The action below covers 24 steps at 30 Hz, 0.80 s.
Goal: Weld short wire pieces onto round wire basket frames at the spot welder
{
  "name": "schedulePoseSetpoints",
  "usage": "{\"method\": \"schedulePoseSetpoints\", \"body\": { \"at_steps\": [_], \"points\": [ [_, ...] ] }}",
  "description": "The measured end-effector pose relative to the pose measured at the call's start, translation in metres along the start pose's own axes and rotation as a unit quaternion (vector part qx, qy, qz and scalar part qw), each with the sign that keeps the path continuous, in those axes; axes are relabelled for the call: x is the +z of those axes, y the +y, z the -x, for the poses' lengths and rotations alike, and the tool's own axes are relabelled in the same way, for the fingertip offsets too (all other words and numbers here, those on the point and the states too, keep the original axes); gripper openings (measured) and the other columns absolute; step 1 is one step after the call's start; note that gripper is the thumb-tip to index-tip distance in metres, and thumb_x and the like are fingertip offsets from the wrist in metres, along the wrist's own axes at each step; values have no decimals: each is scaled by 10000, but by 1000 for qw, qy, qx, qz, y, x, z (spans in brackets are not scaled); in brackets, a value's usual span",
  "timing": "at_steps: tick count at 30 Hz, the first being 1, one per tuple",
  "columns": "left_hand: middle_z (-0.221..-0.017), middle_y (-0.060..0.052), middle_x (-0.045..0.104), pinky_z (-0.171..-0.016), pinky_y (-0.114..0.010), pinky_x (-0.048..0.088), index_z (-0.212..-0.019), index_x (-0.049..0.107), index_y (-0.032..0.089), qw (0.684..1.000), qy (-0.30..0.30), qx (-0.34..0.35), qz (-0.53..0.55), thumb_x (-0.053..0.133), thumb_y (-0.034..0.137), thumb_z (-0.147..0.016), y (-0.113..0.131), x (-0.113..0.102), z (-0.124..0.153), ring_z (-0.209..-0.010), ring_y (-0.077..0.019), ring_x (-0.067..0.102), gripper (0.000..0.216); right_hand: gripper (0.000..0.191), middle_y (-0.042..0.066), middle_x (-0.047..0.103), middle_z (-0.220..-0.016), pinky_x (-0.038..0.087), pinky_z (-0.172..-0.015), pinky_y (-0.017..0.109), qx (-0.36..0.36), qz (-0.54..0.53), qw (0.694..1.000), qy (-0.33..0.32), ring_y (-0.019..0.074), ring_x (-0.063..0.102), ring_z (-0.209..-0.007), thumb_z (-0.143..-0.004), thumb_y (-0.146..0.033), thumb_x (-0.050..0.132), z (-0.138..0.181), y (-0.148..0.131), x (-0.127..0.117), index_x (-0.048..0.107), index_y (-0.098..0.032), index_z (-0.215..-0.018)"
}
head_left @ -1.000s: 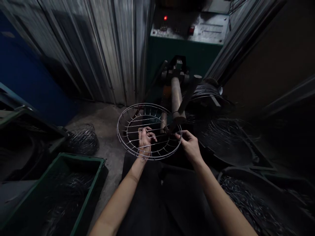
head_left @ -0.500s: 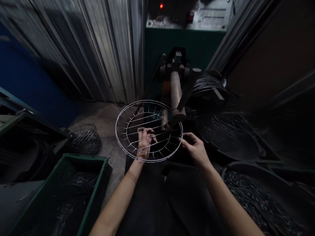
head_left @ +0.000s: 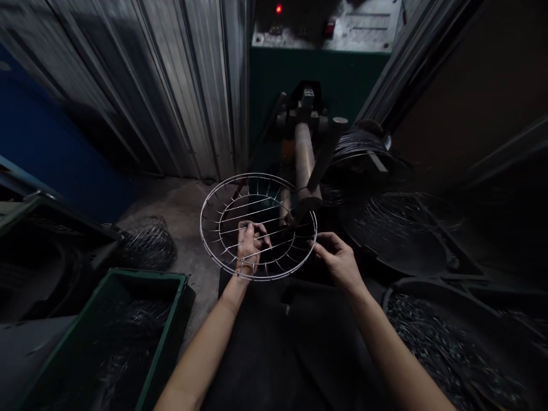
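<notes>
A round wire basket frame (head_left: 222, 191) hangs in front of me, its far right edge at the tip of a metal machine arm (head_left: 305, 165). My left hand (head_left: 250, 246) reaches up through the frame and its fingers are closed on the inner cross wires. My right hand (head_left: 338, 260) sits at the frame's right rim, thumb and fingers curled and pinched near the rim wire; whether it grips the wire I cannot tell.
A green machine cabinet (head_left: 317, 74) with a red light stands behind the arm. A green crate (head_left: 166, 337) of wire pieces lies lower left, another wire basket (head_left: 148, 242) on the floor beside it. Dark tubs with wire parts (head_left: 432, 337) sit at right. Corrugated metal walls enclose the back.
The frame has shifted slightly up and left with my left hand. My right hand has drawn a little back from the rim.
</notes>
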State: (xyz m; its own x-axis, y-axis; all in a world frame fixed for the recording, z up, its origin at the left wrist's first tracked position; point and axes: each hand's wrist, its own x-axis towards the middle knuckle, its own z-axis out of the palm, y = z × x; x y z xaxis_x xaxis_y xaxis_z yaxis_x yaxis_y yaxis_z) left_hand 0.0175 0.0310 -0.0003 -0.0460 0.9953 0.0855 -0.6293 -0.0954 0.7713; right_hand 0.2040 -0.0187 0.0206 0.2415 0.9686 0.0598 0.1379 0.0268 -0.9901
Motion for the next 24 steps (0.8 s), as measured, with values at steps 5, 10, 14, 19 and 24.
{"method": "schedulePoseSetpoints", "body": {
  "at_steps": [5,10,14,19,24],
  "points": [
    [-761,26,571,-451,-202,473,-872,442,205,1000,7,-4,5,605,440,-819,0,3,2,-522,-84,555,291,371,15,634,-752,441,-560,257,9,8,1000,7,128,545,-633,-646,-502,756,7,-6,-3,649,-196,-826],
    [-751,11,571,-447,-203,465,-861,444,210,1000,4,3,5,602,408,-828,3,2,2,-500,-84,547,256,373,19,635,-745,434,-539,253,3,-4,1000,8,123,534,-614,-643,-495,760,9,-6,-1,647,-190,-827],
    [-767,8,558,-444,-214,466,-872,444,216,1000,1,13,15,574,387,-848,1,4,5,-508,-91,544,216,387,15,627,-742,431,-533,253,16,2,1000,22,116,525,-601,-626,-499,768,15,-8,-3,652,-186,-821],
    [-809,1,534,-470,-226,481,-903,410,236,997,57,46,17,478,345,-907,-12,8,13,-538,-97,543,129,389,11,629,-752,434,-553,256,14,7,1000,9,125,530,-633,-620,-504,767,16,-11,0,656,-192,-822],
    [-873,-20,522,-533,-245,516,-911,385,232,994,88,63,-7,401,332,-937,-20,11,5,-577,-101,545,105,381,-1,617,-740,408,-559,261,-3,-3,999,32,114,488,-607,-642,-505,749,-2,-11,13,655,-191,-838]
  ]
}}
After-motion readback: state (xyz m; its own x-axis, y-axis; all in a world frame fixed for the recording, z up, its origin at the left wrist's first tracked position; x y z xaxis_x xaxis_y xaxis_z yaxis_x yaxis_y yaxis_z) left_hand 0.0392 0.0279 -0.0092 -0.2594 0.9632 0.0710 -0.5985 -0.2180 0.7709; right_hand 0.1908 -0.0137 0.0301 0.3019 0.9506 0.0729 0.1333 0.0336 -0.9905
